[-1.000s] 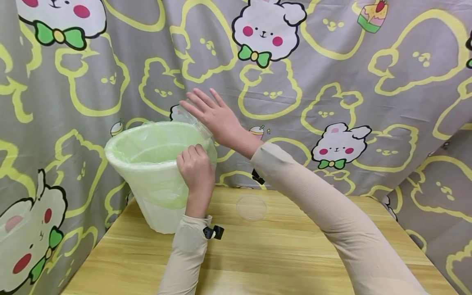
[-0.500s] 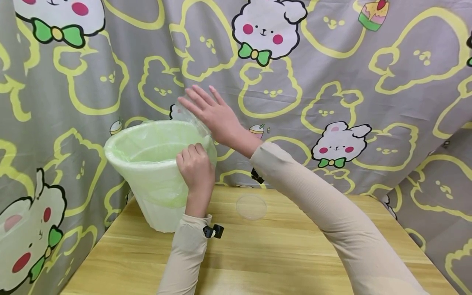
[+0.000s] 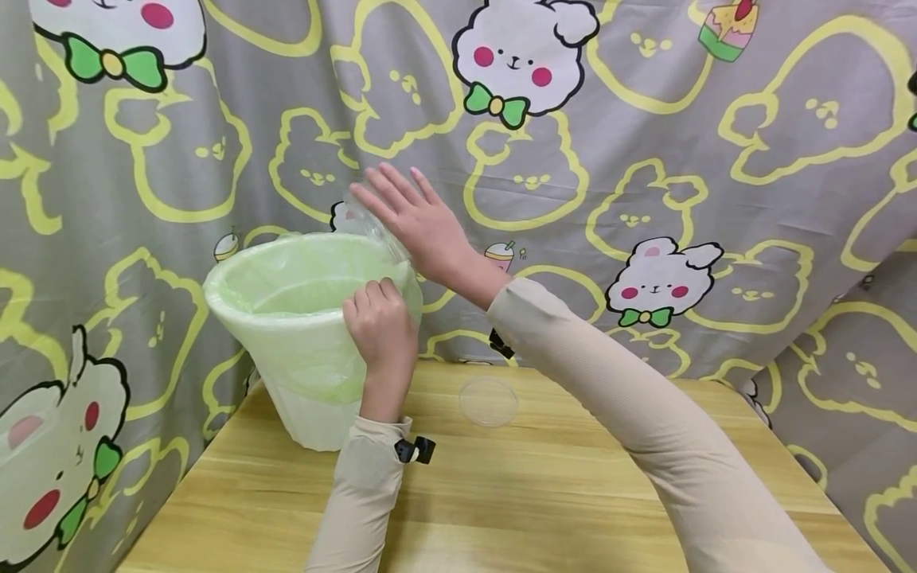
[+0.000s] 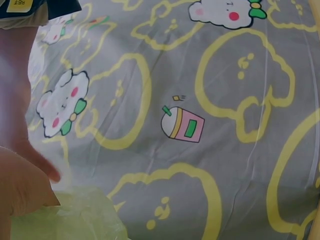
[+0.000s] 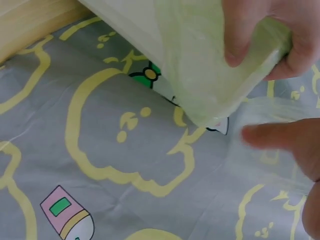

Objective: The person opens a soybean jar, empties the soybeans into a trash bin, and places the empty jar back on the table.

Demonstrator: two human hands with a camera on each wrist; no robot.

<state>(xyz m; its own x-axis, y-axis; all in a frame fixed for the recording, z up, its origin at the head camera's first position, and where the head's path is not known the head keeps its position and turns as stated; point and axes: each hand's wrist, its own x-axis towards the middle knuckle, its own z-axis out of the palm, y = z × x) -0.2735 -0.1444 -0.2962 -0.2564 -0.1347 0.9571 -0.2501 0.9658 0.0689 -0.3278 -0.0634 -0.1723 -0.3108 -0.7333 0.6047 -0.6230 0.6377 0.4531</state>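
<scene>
A pale bin (image 3: pixel 318 426) with a light green liner bag (image 3: pixel 308 274) folded over its rim leans to the left on the table. My left hand (image 3: pixel 383 326) grips the near right part of the rim, thumb outside in the right wrist view. Just above the bin's right edge, my right hand (image 3: pixel 424 231) holds a clear plastic container (image 3: pixel 378 235) tilted beside the opening. Its thumb (image 5: pixel 267 136) lies along the container's clear wall in the right wrist view. The back of the hand hides part of the container, and its contents cannot be made out.
A clear round lid (image 3: pixel 489 403) lies flat on the wooden table (image 3: pixel 544 485), right of the bin. Behind and on both sides hangs a grey curtain (image 3: pixel 645 207) with cartoon prints. Each wrist wears a small black device.
My right hand and the clear container shift slightly up, then a little right; the container is blurred half a second ago. My left hand keeps its grip on the rim.
</scene>
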